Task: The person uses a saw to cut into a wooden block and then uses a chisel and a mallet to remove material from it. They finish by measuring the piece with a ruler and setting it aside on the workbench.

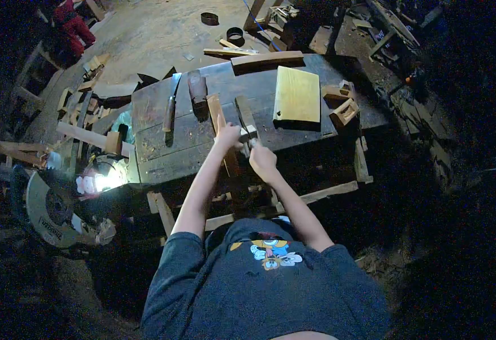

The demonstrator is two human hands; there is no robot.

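Note:
My left hand (228,136) is closed over a narrow wooden strip (214,106), one finger lying along it. The strip runs away from me across the dark workbench (154,139). Close beside it, my right hand (263,161) is closed on a small tool whose kind I cannot make out. A small pale wooden block (248,130) sits between the two hands, against a darker wooden bar (242,106). Left of the hands lie a long-bladed knife with a wooden handle (170,109) and a dark brown wooden block (197,89).
On the bench's right are a yellowish board (297,93) and small wooden pieces (345,111). A long plank (267,61) lies along the far edge. At left are a bright lamp (110,179) and a circular saw (50,209). Another person's red trousers (78,33) show far left.

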